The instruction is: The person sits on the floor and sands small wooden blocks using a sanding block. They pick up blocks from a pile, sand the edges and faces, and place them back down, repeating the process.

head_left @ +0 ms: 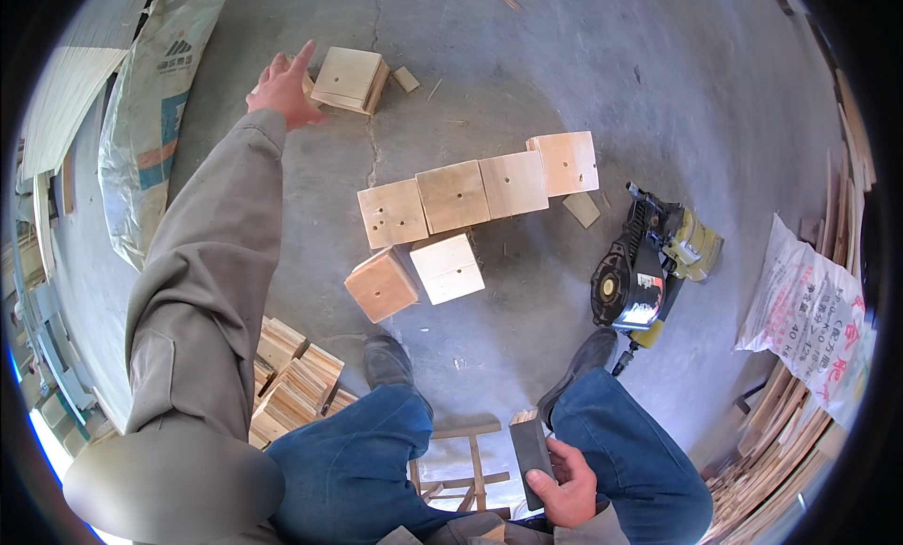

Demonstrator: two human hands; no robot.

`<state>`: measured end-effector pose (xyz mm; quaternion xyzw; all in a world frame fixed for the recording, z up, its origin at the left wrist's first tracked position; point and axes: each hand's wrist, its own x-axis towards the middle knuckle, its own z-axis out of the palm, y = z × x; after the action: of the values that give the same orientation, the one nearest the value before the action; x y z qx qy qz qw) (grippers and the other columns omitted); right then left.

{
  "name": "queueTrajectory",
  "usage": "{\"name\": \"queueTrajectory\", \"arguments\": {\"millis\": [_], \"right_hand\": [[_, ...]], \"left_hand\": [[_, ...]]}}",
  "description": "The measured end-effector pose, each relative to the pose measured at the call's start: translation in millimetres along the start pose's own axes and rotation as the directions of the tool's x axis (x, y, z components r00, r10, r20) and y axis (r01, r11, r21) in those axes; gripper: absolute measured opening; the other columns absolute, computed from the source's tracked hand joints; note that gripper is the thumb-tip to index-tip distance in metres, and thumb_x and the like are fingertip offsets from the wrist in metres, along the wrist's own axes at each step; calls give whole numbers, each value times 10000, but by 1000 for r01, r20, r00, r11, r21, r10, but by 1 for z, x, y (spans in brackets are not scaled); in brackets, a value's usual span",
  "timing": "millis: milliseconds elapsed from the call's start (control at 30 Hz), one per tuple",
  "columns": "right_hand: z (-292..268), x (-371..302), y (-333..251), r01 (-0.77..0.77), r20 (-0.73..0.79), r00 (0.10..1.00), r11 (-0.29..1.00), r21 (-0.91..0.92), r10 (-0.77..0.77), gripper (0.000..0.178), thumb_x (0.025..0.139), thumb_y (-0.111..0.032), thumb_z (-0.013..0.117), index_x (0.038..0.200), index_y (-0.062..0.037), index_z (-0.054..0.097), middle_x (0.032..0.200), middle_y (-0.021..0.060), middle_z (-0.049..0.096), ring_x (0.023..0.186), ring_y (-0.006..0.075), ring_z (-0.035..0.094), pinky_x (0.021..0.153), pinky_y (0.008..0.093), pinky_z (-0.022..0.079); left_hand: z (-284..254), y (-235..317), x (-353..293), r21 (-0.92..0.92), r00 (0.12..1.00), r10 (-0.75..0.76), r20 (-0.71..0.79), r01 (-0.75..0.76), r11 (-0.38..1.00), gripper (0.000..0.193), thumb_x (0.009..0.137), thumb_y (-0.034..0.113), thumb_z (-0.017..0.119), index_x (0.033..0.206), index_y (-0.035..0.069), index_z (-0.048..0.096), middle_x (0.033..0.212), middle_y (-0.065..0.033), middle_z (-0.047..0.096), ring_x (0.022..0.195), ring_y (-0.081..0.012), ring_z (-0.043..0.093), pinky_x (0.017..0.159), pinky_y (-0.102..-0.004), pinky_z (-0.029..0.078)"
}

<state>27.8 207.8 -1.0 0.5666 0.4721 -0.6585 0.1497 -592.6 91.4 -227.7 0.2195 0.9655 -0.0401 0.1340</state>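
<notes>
My left hand (288, 92) reaches out at the far left with fingers spread, beside a square wooden block (346, 77). A bit of pale wood shows by its fingers; whether they touch it is unclear. Close to my lap, my right hand (567, 486) is closed around a dark grey rectangular block (535, 456) with a layered wooden end. On the floor ahead, several square wooden blocks (453, 195) form a slanting row, each with small holes on top. Two more, a reddish block (381, 285) and a pale block (448, 268), sit nearer my feet.
A coil nail gun (632, 286) lies by my right shoe. Stacked wooden blocks (296, 380) stand beside my left leg. White sacks (804, 310) and wood strips (785, 460) line the right side; a large plastic sack (155, 122) lies left. Wood scraps (582, 209) dot the concrete.
</notes>
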Motion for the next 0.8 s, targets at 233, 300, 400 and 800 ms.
{"name": "queueTrajectory", "arguments": {"millis": [233,300,400,800], "right_hand": [[-11,1,10,23,27,999,999,24,-24,629,882,-80,773,1389,117,457,1281,249,632,1175,259,638,1034,393,497],[-10,-1,9,33,21,999,999,42,-34,628,882,-85,774,1388,115,460,1282,245,632,1182,261,633,1041,396,491],[-12,-2,16,46,14,999,997,57,-47,640,878,-109,784,1384,116,464,1285,241,631,1192,265,628,1054,401,481],[-11,-19,14,79,16,997,997,5,-80,662,859,-177,806,1366,107,491,1282,218,624,1186,267,630,1055,406,481]], "left_hand": [[-18,24,-8,65,963,257,79,-262,963,1240,614,96,900,1620,336,216,1408,-151,511,1327,-389,487,1106,-462,454],[-18,29,-10,76,946,311,97,-318,945,1231,610,87,901,1618,311,229,1398,-150,512,1321,-388,487,1109,-457,456],[-16,38,-15,76,940,326,96,-334,940,1214,612,95,907,1613,284,246,1410,-146,506,1334,-384,476,1121,-466,450],[-15,70,-73,44,984,150,98,-155,987,1056,627,193,914,1531,233,372,1463,-90,505,1317,-394,509,1078,-487,489]]}}
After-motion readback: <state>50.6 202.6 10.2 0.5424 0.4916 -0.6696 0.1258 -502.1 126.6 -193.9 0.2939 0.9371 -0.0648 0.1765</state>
